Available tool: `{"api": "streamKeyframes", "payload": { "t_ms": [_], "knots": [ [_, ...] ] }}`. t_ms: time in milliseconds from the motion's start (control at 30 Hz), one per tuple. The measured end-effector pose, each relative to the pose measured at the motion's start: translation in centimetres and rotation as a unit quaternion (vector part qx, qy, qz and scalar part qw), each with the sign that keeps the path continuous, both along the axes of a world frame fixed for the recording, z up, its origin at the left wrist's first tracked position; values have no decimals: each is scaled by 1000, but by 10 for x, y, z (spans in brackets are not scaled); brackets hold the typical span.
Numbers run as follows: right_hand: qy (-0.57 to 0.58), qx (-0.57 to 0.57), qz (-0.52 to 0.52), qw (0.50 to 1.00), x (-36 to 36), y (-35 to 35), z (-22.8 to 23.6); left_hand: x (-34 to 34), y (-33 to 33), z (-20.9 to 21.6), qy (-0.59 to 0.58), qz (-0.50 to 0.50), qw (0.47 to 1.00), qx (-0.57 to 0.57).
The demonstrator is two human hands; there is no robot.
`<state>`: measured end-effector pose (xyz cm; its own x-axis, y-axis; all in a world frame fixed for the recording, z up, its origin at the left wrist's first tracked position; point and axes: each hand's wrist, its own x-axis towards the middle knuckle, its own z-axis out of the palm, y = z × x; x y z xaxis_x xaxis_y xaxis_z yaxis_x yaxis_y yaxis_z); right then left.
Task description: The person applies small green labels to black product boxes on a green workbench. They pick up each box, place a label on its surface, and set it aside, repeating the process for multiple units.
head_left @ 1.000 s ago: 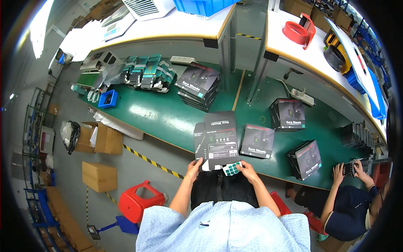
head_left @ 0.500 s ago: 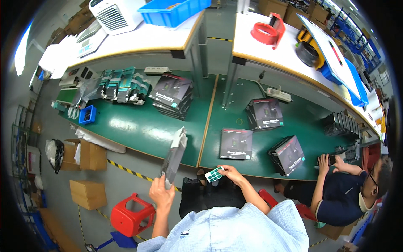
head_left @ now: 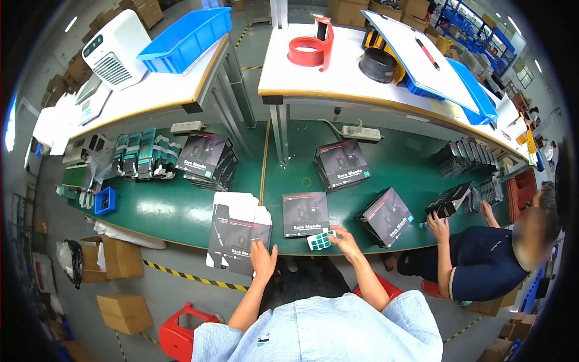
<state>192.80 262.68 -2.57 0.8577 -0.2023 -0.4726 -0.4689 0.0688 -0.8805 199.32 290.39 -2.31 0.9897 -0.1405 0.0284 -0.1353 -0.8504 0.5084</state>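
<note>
The underside of the flat carton (head_left: 232, 232) is hidden from me, and I cannot tell whether the fingers of my left hand (head_left: 263, 259) pinch its edge or only rest on it. My blue shirt (head_left: 307, 329) covers part of a red stool (head_left: 180, 332), and my legs are mostly hidden also. Toward the dark rim, the shelves are hard to make out.

The green table (head_left: 163, 190) shines under the light and carries dark boxes in stacks. Behind stand two higher white tables; on one I see a red tape holder (head_left: 306, 53), on the other a white appliance (head_left: 114, 54). Yellow-and-black tape (head_left: 193, 276) runs on the grey floor. To my right sits a co-worker (head_left: 488, 262) in dark blue.

The carton is dark grey with white flaps; it lies on the near edge of the table and partly overhangs it. The fingers of my right hand (head_left: 345, 242) grasp a small white sheet (head_left: 321, 241) with green squares, near a closed box (head_left: 304, 211).
</note>
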Motion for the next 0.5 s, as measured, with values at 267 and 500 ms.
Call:
{"api": "streamKeyframes", "payload": {
  "t_ms": [267,500],
  "knots": [
    [14,11,19,1000,36,29,-4,54,-70,-33,192,29,947,-256],
    [-102,50,58,992,14,32,88,32,-64,55,88,67,935,-338]
  ]
}}
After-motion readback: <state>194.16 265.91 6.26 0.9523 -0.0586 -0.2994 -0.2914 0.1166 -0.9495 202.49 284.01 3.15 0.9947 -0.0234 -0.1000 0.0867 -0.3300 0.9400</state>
